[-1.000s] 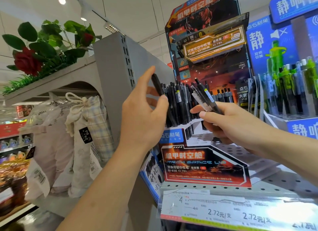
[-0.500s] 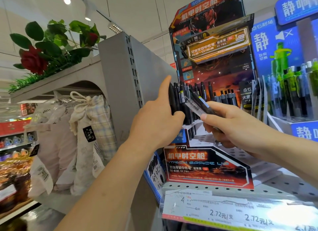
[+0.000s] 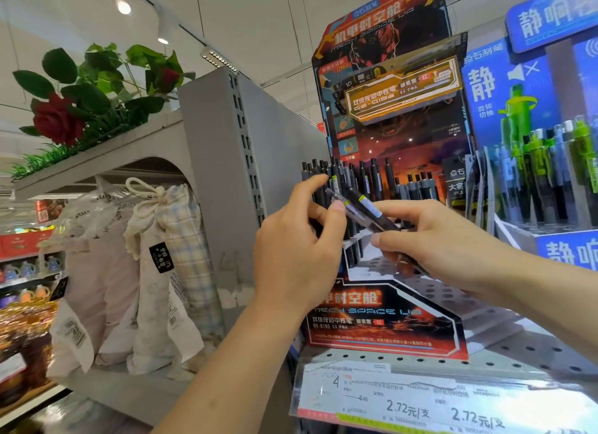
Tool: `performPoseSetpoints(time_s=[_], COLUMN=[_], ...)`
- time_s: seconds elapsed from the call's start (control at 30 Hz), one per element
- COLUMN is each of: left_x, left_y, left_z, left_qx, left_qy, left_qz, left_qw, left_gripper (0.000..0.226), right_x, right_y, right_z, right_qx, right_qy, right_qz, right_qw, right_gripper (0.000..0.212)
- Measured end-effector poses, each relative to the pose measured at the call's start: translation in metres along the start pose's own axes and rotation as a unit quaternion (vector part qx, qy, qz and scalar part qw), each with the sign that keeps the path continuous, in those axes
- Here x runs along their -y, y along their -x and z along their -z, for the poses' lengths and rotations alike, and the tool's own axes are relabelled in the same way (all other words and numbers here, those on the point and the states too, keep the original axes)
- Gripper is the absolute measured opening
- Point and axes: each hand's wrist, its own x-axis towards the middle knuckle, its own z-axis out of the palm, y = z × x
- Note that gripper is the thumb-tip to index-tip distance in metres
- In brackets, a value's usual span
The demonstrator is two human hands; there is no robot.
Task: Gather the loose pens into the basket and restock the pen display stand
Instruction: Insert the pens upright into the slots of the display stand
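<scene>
While the restock is mid-flow, quick rundown:
fingers: right hand (image 3: pixel 433 246) grips a small bunch of loose pens (image 3: pixel 365 212); left hand (image 3: pixel 297 249) pinches the tip of one, thumb and forefinger closing on it
step: pulling one pen out of the bunch
stand: pen display stand (image 3: pixel 388 317) on the shelf (image 3: pixel 517 352), back-left rows full
next: probably seat it upright in a free hole
basket: not in view
</scene>
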Motion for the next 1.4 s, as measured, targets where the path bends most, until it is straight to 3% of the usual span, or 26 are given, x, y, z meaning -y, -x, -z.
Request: performPoseSetpoints(time_s=[0.33,0.47,0.63,0.77,0.97,1.23,1.4], left_x=[0.002,0.002,0.003,0.004,0.010,-0.001,-0.004], left_y=[0.002,0.001,-0.002,-0.004,-0.001,-0.003,-0.008], left_z=[-0.004,-0.002,0.007,0.012,0.023,0.028,0.028], left_qx=[0.000,0.003,-0.089,-0.141,-0.146,-0.142,-0.127], left_qy=[0.015,0.100,0.283,0.313,0.249,0.163,0.123], left_qz=[0.002,0.040,0.118,0.096,0.038,-0.029,-0.027], left_qw=[1.000,0.994,0.948,0.934,0.957,0.976,0.984], left_gripper=[0.011,0.018,0.038,0.043,0.051,0.032,0.031], right_x=[0.002,0.001,-0.001,-0.005,-0.006,-0.004,-0.005], right_y=[0.002,0.000,-0.002,-0.006,-0.007,-0.006,-0.007], right_z=[-0.002,-0.002,0.002,0.006,0.006,0.004,0.006], right_qx=[0.033,0.031,-0.021,-0.056,-0.046,-0.028,-0.034], right_qy=[-0.007,-0.038,-0.061,-0.036,-0.032,-0.025,-0.043], right_qz=[-0.004,-0.002,-0.027,-0.015,-0.020,-0.024,-0.018], right_qw=[0.999,0.999,0.998,0.998,0.998,0.999,0.998], right_gripper=[0.028,0.021,0.023,0.019,0.018,0.014,0.023])
